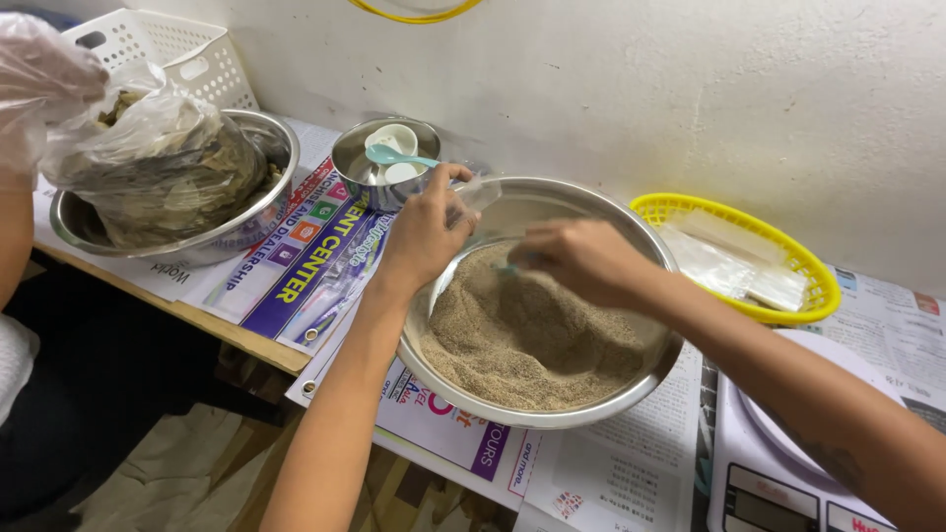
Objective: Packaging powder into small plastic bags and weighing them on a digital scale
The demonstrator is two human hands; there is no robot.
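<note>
1. At the far left, a co-worker's gloved hand [34, 74] rests on a clear plastic bag of dried leaves [158, 163] sitting in a steel bowl [261, 212]; a white slotted basket [172, 44] stands behind it against the wall.
2. A small steel bowl [360, 158] holds white cups and a pale blue spoon [394, 156], whose handle points right.
3. The left hand [426, 232] pinches a small clear plastic pouch [481, 195] over the near-left rim of the large steel bowl [591, 399]; the pouch's long axis runs up and to the right, its mouth end hidden by the fingers.
4. The large bowl holds fine tan grain [532, 335], heaped toward its left side.
5. The right hand [581, 258] is closed around a small scoop [508, 268], mostly hidden, its tip pointing left toward the pouch, just above the grain.
6. A yellow plastic basket [808, 296] holds flat clear pouches.
7. A white kitchen scale [778, 473] sits at the lower right.
8. The table [227, 330] is covered with newspapers and printed sheets; a rough white wall [690, 89] stands behind.
</note>
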